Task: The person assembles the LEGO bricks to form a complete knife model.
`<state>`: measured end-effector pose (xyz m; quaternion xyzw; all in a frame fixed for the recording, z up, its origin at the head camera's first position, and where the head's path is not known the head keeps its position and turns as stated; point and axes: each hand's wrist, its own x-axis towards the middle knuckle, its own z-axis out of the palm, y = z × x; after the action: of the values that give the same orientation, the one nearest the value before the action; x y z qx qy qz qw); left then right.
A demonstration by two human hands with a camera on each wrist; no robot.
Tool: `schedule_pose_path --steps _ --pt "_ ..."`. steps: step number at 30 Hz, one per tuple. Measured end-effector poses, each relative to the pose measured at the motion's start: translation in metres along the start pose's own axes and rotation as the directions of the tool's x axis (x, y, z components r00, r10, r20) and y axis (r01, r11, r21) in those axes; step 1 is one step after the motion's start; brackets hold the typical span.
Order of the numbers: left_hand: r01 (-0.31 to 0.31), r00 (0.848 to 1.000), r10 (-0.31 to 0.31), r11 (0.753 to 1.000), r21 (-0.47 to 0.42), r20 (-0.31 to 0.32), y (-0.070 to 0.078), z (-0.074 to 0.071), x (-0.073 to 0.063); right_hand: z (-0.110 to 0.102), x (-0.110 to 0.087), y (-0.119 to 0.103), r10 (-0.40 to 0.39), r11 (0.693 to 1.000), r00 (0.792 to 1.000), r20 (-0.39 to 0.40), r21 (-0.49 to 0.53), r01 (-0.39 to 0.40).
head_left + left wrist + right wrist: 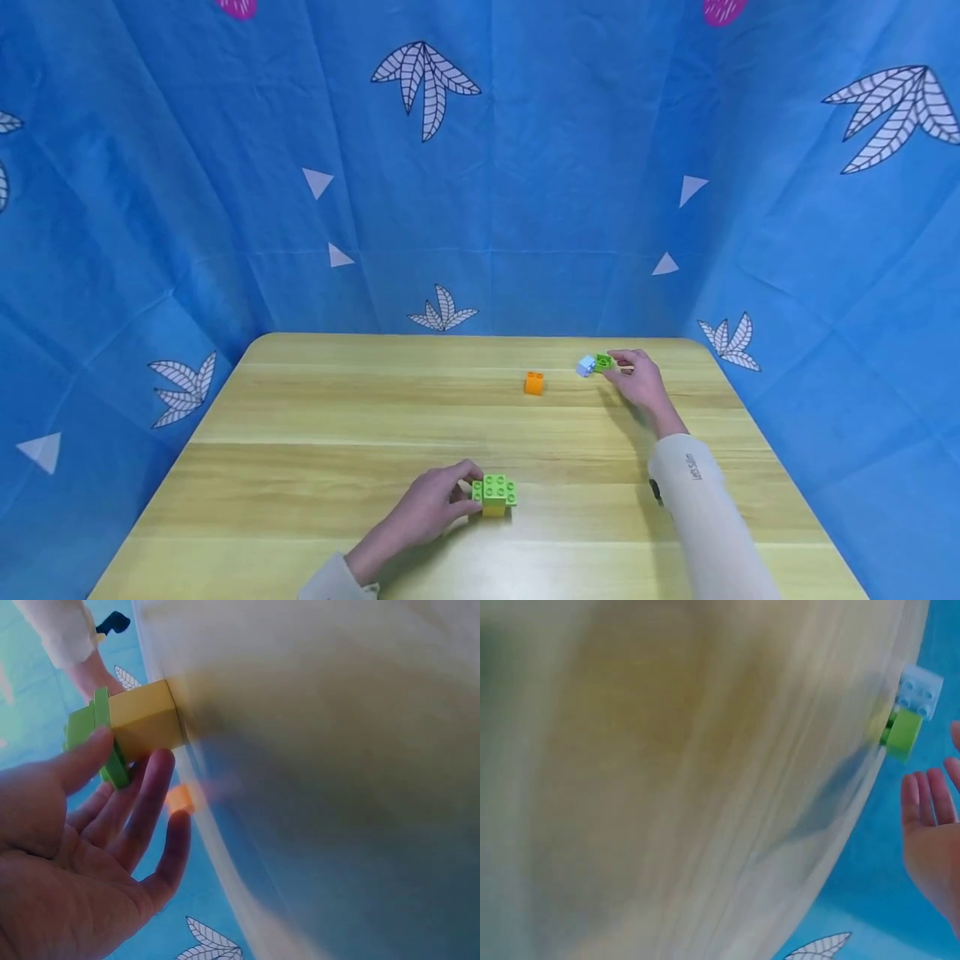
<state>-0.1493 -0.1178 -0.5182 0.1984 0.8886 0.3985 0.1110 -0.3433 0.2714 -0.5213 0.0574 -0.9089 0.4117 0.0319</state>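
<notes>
Near the front middle of the table stands a built stack (495,490) of toy building bricks, green studded pieces on top of a yellow brick (146,718). My left hand (429,505) pinches the green part from the left, its thumb on the near side and other fingers spread below in the left wrist view. At the far right, my right hand (639,385) reaches toward a loose green brick (603,363). In the right wrist view its fingers (937,796) are extended, a small gap away from that brick. A light blue brick (586,366) touches the green one.
An orange brick (534,383) rests on the wooden table (360,417) left of the light blue one. Blue patterned cloth (525,208) hangs behind the table and along both sides.
</notes>
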Motion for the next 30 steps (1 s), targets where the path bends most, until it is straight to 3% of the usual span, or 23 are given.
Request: schedule_pose_path --steps 10,21,30 --pt "-0.005 1.000 0.005 1.000 0.019 0.007 0.000 0.002 0.000 0.008 0.018 0.016 0.082 0.994 0.991 0.107 -0.086 -0.073" --pt "0.003 1.000 -0.003 1.000 0.029 -0.002 0.003 -0.001 0.001 0.015 0.025 0.017 0.045 0.990 0.998 0.037 -0.137 -0.040" --pt "-0.004 1.000 0.004 0.999 0.032 -0.001 0.001 0.000 0.001 0.014 0.017 0.015 0.038 0.992 0.999 0.001 -0.118 -0.038"
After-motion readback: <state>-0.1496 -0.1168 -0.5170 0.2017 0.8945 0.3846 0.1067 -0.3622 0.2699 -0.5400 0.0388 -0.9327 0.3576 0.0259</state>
